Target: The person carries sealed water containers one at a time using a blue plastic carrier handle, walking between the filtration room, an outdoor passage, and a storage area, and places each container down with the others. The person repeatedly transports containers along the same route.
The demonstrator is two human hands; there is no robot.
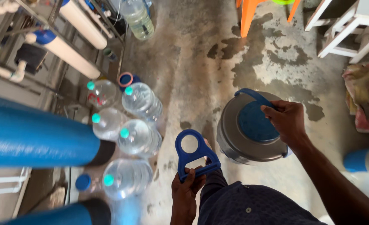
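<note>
My left hand (185,191) grips a blue plastic bottle-carrier handle (193,152) by its lower bar, its ring end pointing up. My right hand (288,120) holds the blue carrying handle (251,95) of a grey round jug with a blue lid (251,133), seen from above and hanging over the wet concrete floor. My dark trouser leg fills the bottom middle.
Several large clear water bottles with green caps (138,135) stand on the floor at left. Big blue cylinders (38,137) and white filter pipes (67,50) fill the far left. Orange chair legs (248,16) and a white frame (351,29) stand at the top.
</note>
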